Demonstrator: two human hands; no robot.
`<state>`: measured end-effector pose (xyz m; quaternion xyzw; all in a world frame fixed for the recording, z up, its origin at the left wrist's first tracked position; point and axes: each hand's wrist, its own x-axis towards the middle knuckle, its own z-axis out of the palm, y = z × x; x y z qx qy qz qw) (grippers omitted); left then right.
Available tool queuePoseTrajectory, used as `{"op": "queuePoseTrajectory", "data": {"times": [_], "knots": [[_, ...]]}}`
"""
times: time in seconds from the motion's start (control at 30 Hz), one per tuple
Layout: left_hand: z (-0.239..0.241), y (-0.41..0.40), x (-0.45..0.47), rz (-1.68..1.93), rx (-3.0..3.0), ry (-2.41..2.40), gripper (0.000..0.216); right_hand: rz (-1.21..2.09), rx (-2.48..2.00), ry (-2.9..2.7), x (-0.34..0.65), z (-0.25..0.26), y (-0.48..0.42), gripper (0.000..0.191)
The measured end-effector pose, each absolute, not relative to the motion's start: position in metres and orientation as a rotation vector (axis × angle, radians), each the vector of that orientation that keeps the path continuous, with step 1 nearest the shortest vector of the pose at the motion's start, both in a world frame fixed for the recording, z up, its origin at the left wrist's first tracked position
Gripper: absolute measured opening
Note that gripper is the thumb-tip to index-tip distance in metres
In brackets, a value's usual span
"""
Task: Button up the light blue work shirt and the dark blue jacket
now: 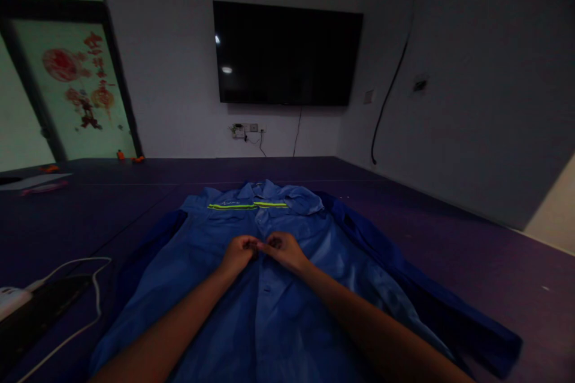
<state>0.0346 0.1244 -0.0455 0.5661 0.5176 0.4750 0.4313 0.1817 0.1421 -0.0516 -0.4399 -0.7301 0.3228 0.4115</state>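
Note:
A blue work shirt (296, 323) with yellow-green chest stripes lies spread out front side up, its collar at the far end. Along its front placket, below the stripes, my left hand (240, 251) pinches the fabric edge with bent fingers. Right beside it, my right hand (287, 251) is closed on the same placket, its thumb meeting the left fingertips. What exactly sits between the fingertips is hidden. Nearer to me, a buttonhole shows on the placket. The darker blue sleeve (431, 287) stretches out to the right; the other sleeve lies partly under the body on the left.
At the left lie a white power strip (13, 300) and a looping white cable (97, 293). The dark purple floor (485, 251) runs to the walls. A television (287, 57) hangs on the far wall, and a black cable (395, 81) runs down the right wall.

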Motion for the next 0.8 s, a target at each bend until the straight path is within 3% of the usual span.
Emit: {"op": "queuePoseTrajectory", "data": {"times": [0.13,0.27,0.47,0.8], "knots": [[-0.043,0.119,0.034,1.148,1.419,1.339,0.025,0.564,-1.245,-1.934,0.181,-0.050,0.136,0.025],[-0.043,0.116,0.034,1.135,1.443,1.320,0.026,0.539,-1.244,-1.911,0.181,-0.051,0.136,0.009],[-0.045,0.118,0.035,1.158,1.462,1.306,0.022,0.824,-0.980,-1.686,0.181,-0.053,0.143,0.013],[-0.041,0.113,0.037,1.217,1.700,1.401,0.015,1.024,-1.024,-1.609,0.178,-0.045,0.139,0.019]]}}
